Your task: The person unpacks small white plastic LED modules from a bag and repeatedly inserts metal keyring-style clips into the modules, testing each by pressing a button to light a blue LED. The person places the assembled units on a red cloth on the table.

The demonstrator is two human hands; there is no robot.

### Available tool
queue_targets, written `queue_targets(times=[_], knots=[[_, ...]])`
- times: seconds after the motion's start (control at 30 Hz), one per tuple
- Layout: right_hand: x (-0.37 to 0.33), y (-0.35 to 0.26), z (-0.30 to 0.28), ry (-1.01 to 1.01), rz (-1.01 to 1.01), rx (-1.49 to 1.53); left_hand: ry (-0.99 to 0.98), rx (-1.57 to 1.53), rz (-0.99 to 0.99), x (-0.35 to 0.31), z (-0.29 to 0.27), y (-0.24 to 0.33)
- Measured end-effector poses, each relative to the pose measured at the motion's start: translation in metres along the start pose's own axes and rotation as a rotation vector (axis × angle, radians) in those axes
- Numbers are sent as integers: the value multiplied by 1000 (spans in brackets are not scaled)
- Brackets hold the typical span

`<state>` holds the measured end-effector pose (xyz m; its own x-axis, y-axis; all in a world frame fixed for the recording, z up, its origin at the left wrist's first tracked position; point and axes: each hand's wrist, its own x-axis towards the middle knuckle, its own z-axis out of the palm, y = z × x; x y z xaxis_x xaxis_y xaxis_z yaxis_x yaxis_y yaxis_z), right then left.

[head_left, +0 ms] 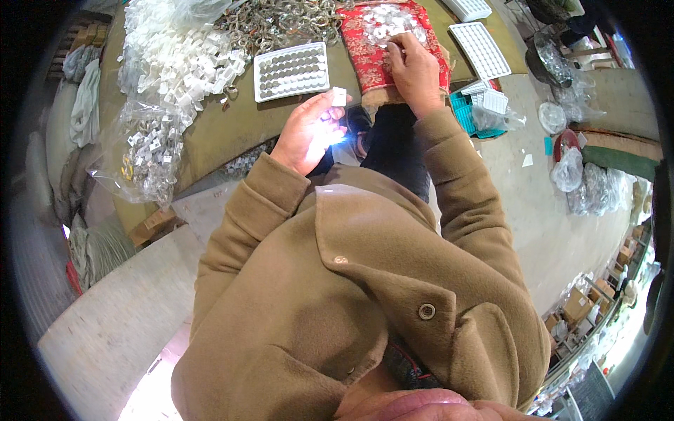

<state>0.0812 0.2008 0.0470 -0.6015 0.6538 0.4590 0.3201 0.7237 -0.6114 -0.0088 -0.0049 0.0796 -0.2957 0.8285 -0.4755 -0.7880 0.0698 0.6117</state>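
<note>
My left hand (303,133) is closed, pinching a small white square plastic piece (339,97) between thumb and fingers. More small white bits seem to lie against its curled fingers, where a bright glow washes out detail. On the red patterned cloth (363,64), my right hand (419,74) has its fingertips pressed together at the edge of a heap of small white and silvery pieces (385,22). What those fingertips hold is too small to make out. Just beyond my left hand sits a white tray (281,97) with rows of round grey and white discs.
Loose white plastic pieces (168,59) cover the table's left side, beside a clear bag (144,158) of small parts. Shiny metal ring-like items (281,21) are piled at the back. White trays (479,49) lie at the right, near a teal basket (462,112).
</note>
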Motion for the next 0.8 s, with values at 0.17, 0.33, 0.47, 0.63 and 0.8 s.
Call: queue_targets(times=[0.17, 0.33, 0.47, 0.63, 0.8], knots=[[-7, -10, -21, -256, 457, 1027, -50, -18, 37, 3, 2, 5], [-15, -32, -32, -391, 613, 1361, -24, -56, 75, 5, 11, 8], [-23, -52, -30, -423, 460, 1325, -43, -120, 56, 0, 15, 11], [-27, -68, -26, -387, 169, 980, -113, -140, 111, -6, 16, 12], [-11, -46, -33, -211, -58, 165, -30, -119, 144, -6, 7, 15]])
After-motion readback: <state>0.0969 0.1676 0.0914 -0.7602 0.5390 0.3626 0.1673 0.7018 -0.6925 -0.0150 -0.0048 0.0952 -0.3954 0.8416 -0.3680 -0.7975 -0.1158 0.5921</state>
